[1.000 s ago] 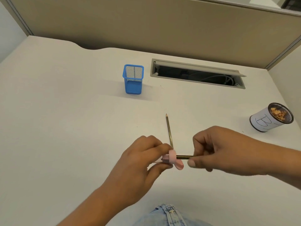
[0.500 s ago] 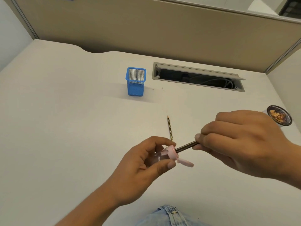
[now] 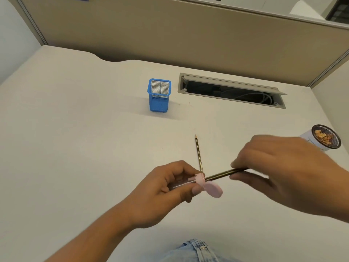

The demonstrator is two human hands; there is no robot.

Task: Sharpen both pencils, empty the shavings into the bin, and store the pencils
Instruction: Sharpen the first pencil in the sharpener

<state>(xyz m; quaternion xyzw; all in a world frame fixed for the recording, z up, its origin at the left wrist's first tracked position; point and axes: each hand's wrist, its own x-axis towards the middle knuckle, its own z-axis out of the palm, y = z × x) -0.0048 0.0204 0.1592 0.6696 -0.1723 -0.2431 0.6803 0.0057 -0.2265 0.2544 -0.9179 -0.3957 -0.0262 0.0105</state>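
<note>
At the lower centre of the frame, the left hand (image 3: 164,191) gripped a pink pencil sharpener (image 3: 199,179), its fingers curled round the clear body and the thumb pressed under it. The sharpener's pink lid (image 3: 214,190) hung open below and to the right. A dark striped pencil (image 3: 222,174) sat with one end in the sharpener and slanted up to the right, where the right hand (image 3: 279,167), somewhat blurred, pinched its far end between thumb and fingers. Just behind the sharpener, a second pencil (image 3: 198,152) lay on the white desk (image 3: 75,129), its point toward the top of the frame. A blue mesh pencil holder (image 3: 159,95) stood upright at upper centre, beside an open cable tray (image 3: 232,91). At the right edge stood a white bin (image 3: 325,138) holding shavings.
</note>
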